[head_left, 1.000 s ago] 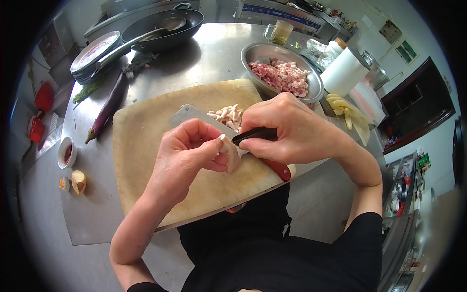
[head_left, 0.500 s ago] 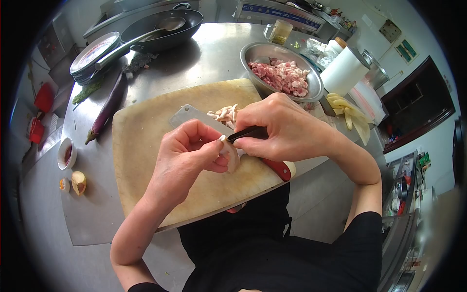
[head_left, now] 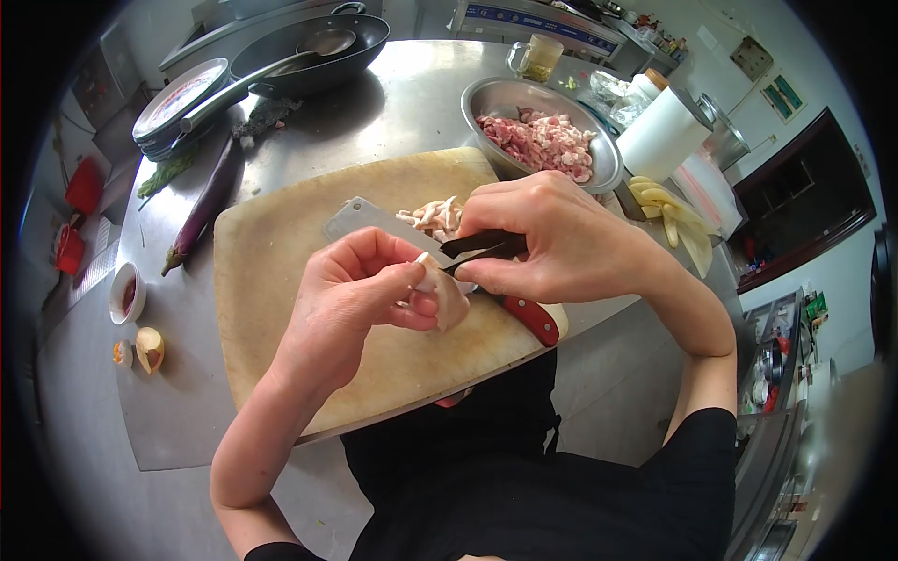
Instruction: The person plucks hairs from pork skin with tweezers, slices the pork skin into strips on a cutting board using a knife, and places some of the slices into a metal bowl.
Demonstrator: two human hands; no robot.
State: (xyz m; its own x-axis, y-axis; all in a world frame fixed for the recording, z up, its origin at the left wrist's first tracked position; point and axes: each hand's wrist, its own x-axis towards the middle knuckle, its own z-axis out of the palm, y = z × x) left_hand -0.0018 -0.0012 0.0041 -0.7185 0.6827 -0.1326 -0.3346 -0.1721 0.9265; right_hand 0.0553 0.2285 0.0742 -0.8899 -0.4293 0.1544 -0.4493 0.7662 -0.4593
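Between the fingertips of my left hand [head_left: 360,294] is a pale, soft piece of meat or skin [head_left: 449,301], hanging over the cutting board [head_left: 281,280]. My right hand [head_left: 547,245] grips a dark tweezer-like tool [head_left: 486,245], its two arms slightly apart, with the tip close to the top edge of the pale piece. Beneath my hands lies a cleaver [head_left: 351,217] with a red handle [head_left: 531,320]; my hands cover part of its blade. A small heap of pale strips [head_left: 435,219] rests on the board behind the blade.
A steel bowl [head_left: 610,168] of chopped meat stands behind the board. Pale slices [head_left: 672,210] and a white roll [head_left: 662,136] are at right. Left are an eggplant [head_left: 204,210], stacked plates [head_left: 178,103], a small bowl [head_left: 136,304] and a wok [head_left: 271,61] with a ladle.
My right hand has drawn slightly back to the right from the pale piece, and the dark tool's arms have spread apart. My left hand keeps its hold; the piece hangs more openly.
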